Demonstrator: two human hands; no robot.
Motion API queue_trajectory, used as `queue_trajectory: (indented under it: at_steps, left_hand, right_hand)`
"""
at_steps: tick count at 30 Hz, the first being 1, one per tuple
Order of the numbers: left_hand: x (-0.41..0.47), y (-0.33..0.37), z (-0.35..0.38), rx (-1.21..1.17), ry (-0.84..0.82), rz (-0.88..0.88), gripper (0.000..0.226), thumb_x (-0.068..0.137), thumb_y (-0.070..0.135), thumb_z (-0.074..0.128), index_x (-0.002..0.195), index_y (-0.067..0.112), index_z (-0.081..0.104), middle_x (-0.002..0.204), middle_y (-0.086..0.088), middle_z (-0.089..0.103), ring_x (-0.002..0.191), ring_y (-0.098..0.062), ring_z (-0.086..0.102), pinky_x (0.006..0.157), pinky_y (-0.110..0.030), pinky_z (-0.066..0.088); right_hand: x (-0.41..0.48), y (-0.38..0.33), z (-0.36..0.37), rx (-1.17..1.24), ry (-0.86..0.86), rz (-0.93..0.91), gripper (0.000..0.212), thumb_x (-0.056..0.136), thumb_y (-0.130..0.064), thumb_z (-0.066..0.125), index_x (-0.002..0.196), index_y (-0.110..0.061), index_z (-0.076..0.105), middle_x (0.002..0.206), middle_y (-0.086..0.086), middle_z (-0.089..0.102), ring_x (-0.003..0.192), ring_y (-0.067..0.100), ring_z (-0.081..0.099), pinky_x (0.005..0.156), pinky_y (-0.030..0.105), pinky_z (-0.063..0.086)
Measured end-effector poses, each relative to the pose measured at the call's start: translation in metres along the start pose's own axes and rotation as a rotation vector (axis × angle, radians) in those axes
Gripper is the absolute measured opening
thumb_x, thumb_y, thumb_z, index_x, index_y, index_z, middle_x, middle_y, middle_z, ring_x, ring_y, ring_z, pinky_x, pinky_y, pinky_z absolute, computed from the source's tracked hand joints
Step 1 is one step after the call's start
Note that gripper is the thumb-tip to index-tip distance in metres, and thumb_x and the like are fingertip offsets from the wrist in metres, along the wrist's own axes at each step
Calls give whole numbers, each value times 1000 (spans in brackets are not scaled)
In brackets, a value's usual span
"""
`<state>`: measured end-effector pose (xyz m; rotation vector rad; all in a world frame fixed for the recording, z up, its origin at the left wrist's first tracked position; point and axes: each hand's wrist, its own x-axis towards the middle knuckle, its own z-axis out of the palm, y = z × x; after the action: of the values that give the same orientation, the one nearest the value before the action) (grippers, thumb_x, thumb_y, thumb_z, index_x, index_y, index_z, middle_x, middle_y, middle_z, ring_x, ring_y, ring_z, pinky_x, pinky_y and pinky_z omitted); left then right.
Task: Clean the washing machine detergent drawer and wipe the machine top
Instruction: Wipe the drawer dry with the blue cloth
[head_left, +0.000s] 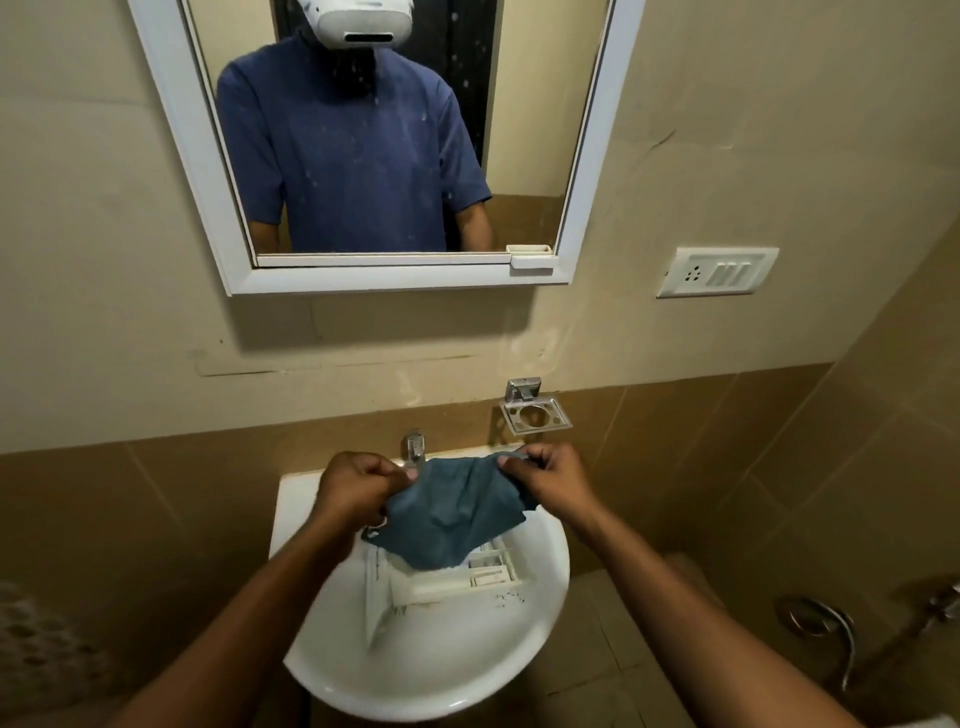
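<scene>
Head view: white sink (441, 665) below wall mirror (363, 156); hands (353, 488) (553, 480) pinch blue cloth (452, 514).

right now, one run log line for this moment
left hand: pinches blue cloth | right hand: pinches same cloth | white plastic detergent drawer: in white ceramic sink

In front of you a beige painted wall (753, 130) carries a white-framed mirror (384, 145), whose shadow falls just beneath it, and a white switch plate (718, 271) to its right. Brown tiles (130, 519) cover the lower wall. A white sink (415, 675) is mounted against them, with a metal tap (414, 445) at its back edge and a metal soap dish (535, 414) up to the right. At lower right a chrome hose (847, 639) curves above the tiled floor (597, 649). The light is dim and warm.
</scene>
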<state>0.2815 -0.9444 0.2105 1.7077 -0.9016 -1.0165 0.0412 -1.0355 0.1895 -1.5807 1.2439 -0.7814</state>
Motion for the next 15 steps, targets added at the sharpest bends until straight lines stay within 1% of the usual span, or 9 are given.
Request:
queue_trajectory:
  at_steps: [4,5,7,9,10,12,13,14,15]
  left_hand:
    - [-18,9,31,-94,-52,33,10,90,9,75,82,4,77,80,-17,75,61,-26,67,54,-32,57]
    - [-21,12,33,-127,-89,36,10,93,5,70,86,3,77,83,-20,75,63,-28,69,57,-32,60]
    - [-26,17,29,-208,-239,28,21,99,-2,55,100,1,76,94,-22,76,77,-32,75,67,-35,64]
    - [-27,18,16,-302,-384,52,30,101,-4,44,111,-1,72,105,-22,76,92,-39,74,74,-39,63]
    - [-26,17,9,-327,-381,88,31,101,-4,43,113,-2,71,106,-21,76,95,-41,73,76,-40,62]
    - [-18,13,-4,-294,-216,184,26,99,-2,51,115,4,71,106,-14,77,97,-36,72,78,-42,59]
    - [-14,9,-9,-237,-148,212,25,97,5,61,118,12,70,108,-8,77,99,-30,70,81,-42,57]
    - [-12,6,-13,-167,-166,207,35,91,18,72,125,22,66,112,-2,74,104,-24,69,84,-41,56]
    - [-12,3,-14,-105,-268,182,51,82,30,79,130,28,61,118,3,72,109,-19,67,88,-37,57]
  right_hand:
    - [-15,-4,35,39,-122,-61,24,93,-37,72,86,-14,78,75,15,71,64,19,60,60,36,47]
    - [-19,-7,40,40,-156,-81,29,91,-44,73,88,-16,78,77,12,73,66,17,62,61,36,47]
    - [-26,-14,41,31,-194,-117,36,84,-53,78,95,-19,77,84,4,75,75,13,69,65,31,53]
    - [-29,-18,35,31,-207,-148,34,79,-46,85,100,-21,76,92,1,77,84,14,73,70,33,60]
    - [-29,-20,31,27,-217,-172,29,79,-38,87,100,-21,76,92,2,76,84,15,72,72,38,61]
    - [-28,-24,25,7,-245,-204,12,85,-21,82,96,-19,76,88,4,74,81,15,70,71,44,60]
    - [-29,-29,22,2,-264,-218,7,89,-15,78,94,-19,76,87,3,73,80,13,68,68,39,58]
    - [-29,-35,19,-3,-283,-231,7,93,-12,72,94,-18,75,84,0,71,79,10,66,66,32,56]
    - [-30,-42,16,7,-306,-244,11,95,-10,67,93,-18,75,82,-5,70,79,8,64,66,26,52]
